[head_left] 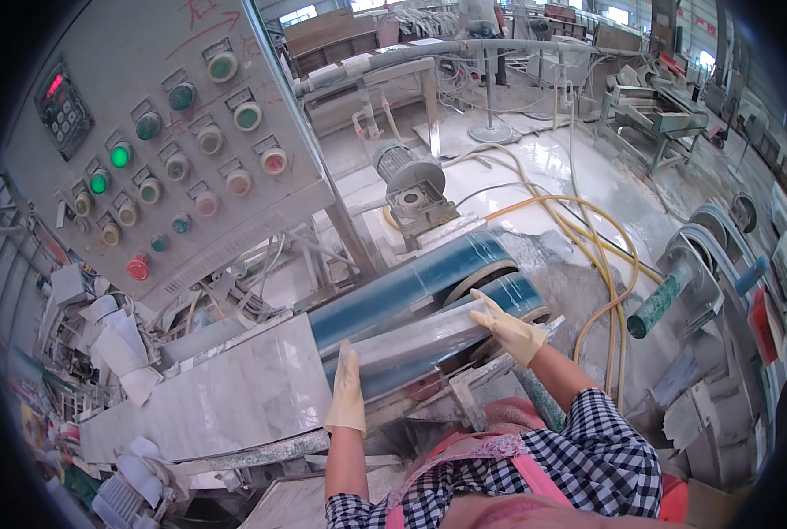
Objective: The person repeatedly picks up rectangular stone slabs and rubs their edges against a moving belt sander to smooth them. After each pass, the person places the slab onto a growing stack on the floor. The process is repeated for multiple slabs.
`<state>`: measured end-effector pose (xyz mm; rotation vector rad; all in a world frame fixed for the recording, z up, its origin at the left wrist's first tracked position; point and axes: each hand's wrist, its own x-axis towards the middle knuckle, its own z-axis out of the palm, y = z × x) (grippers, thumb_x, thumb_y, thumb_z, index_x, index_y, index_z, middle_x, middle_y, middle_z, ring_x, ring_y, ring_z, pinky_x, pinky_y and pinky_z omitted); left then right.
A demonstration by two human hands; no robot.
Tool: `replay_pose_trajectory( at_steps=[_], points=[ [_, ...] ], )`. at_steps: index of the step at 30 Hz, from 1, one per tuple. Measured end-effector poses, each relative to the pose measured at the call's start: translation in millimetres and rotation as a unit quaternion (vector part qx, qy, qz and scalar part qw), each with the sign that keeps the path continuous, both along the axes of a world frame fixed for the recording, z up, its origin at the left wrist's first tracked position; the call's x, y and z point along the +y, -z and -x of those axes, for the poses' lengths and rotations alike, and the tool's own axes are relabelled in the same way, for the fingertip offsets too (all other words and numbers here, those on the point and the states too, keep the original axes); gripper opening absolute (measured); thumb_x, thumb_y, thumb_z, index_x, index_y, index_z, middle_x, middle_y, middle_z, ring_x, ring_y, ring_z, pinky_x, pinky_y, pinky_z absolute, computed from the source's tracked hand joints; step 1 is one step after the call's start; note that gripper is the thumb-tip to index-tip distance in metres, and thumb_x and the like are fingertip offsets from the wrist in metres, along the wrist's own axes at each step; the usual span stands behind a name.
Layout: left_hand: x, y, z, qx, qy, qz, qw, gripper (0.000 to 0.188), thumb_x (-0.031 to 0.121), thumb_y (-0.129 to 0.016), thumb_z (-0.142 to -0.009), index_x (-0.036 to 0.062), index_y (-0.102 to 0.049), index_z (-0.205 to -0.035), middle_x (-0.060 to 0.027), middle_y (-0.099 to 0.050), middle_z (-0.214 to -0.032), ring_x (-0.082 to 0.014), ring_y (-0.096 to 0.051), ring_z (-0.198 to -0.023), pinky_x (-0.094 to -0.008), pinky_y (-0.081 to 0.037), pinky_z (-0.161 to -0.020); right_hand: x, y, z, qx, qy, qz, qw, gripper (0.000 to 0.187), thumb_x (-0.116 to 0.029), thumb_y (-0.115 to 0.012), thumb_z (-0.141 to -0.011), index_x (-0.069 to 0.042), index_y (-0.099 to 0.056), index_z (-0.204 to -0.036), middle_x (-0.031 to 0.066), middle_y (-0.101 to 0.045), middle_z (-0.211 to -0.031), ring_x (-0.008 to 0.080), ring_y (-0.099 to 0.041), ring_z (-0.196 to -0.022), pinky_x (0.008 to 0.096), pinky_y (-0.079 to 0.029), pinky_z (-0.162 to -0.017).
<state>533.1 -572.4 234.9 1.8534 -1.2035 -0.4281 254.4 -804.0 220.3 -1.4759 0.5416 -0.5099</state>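
Observation:
A long, pale grey stone strip (420,339) spans the space between my two hands, over the blue conveyor belt (402,286). My left hand (347,392), in a cream rubber glove, presses its left end with the fingers pointing away from me. At the other end my right hand (510,331), gloved alike, grips the strip with its fingers over the end. Left of the belt lies a broad, wet-looking grey slab (226,392), its edge close to my left hand. Part of the belt is hidden beneath the strip.
A grey control panel (173,141) with rows of buttons stands at upper left. Behind the belt sits a motor (411,181). Yellow hoses (600,256) cross the wet floor at right, near a green roller (660,304). Broken pieces (120,339) lie piled at left.

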Motion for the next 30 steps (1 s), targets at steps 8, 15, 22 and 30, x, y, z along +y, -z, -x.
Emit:
replay_pose_trajectory(
  at_steps=[8, 15, 22, 30],
  points=[
    [-29, 47, -47, 0.285, -0.023, -0.036, 0.958, 0.115, -0.005, -0.085, -0.061, 0.006, -0.021, -0.156, -0.0149, -0.035, -0.155, -0.0237, -0.041, -0.138, -0.0345, -0.038, -0.109, -10, 27, -14, -0.094, 0.026, -0.142, 0.985, 0.105, -0.005, -0.079, -0.077, -0.005, -0.012, -0.158, 0.0171, -0.028, -0.156, 0.0261, -0.03, -0.143, 0.035, -0.026, -0.115],
    [-27, 58, -50, 0.332, -0.043, 0.001, 0.942, 0.112, -0.009, -0.082, -0.063, 0.0085, -0.022, -0.156, -0.0122, -0.032, -0.157, -0.0224, -0.04, -0.137, -0.0327, -0.043, -0.105, -27, 66, -25, -0.073, 0.036, -0.116, 0.99, 0.111, -0.004, -0.087, -0.068, -0.009, -0.021, -0.157, 0.0157, -0.042, -0.148, 0.0251, -0.041, -0.136, 0.0349, -0.036, -0.11],
    [-45, 47, -60, 0.107, -0.001, -0.074, 0.992, 0.069, -0.003, -0.084, -0.064, 0.0044, -0.057, -0.127, -0.01, -0.067, -0.119, -0.0199, -0.063, -0.11, -0.033, -0.052, -0.092, -48, 76, -26, 0.07, 0.021, 0.165, 0.984, 0.082, -0.025, -0.09, -0.064, -0.003, -0.053, -0.135, 0.014, -0.065, -0.121, 0.0275, -0.063, -0.111, 0.0337, -0.047, -0.095],
    [-37, 32, -54, 0.005, -0.076, -0.143, 0.987, 0.083, 0.03, -0.084, -0.069, -0.0005, -0.048, -0.137, -0.0267, -0.054, -0.132, -0.0378, -0.056, -0.12, -0.0405, -0.044, -0.103, -65, 90, -32, 0.046, -0.022, 0.205, 0.978, 0.065, -0.023, -0.088, -0.063, 0.001, -0.061, -0.116, 0.0154, -0.066, -0.111, 0.0272, -0.064, -0.103, 0.0372, -0.049, -0.091]
  ],
)
